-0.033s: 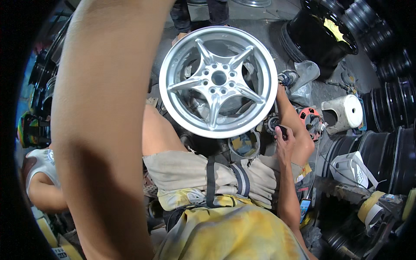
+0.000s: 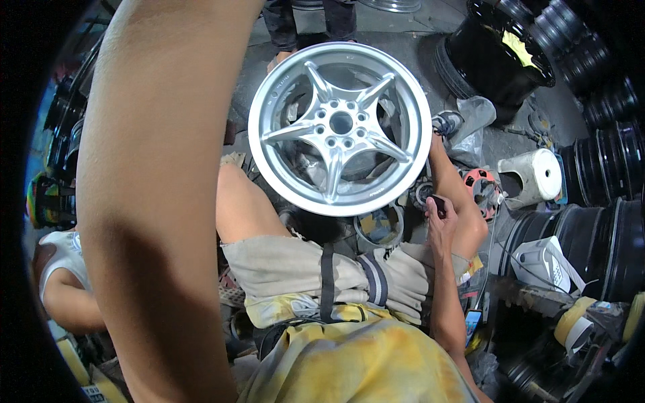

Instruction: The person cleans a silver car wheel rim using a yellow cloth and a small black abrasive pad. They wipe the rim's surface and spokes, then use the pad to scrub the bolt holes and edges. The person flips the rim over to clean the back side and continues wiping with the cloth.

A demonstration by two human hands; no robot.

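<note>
A silver five-spoke wheel rim (image 2: 334,173) faces up in front of me, between and beyond my knees. What bears it from below is hidden. My raised left arm fills the left side of the picture, and its hand lies beyond the upper edge. By my right knee, my right hand (image 2: 440,225) is closed round a small dark object (image 2: 440,205), mostly covered by the fingers. That hand is just below and right of the rim, apart from it. Under the rim's near edge is a round container (image 2: 400,232) with pieces of sandpaper-like sheet inside.
A glossy black rim (image 2: 463,50) stands at the far right, with stacked dark rims (image 2: 608,164) along the right side. Nearer are a white stool (image 2: 537,171), a red reel-like part (image 2: 478,176) and a white box (image 2: 537,263). One person's legs (image 2: 281,27) stand beyond; another person (image 2: 67,295) is at left.
My left arm has shifted very slightly to the left. The silver rim sits a touch further right and nearer. My right hand has not visibly moved.
</note>
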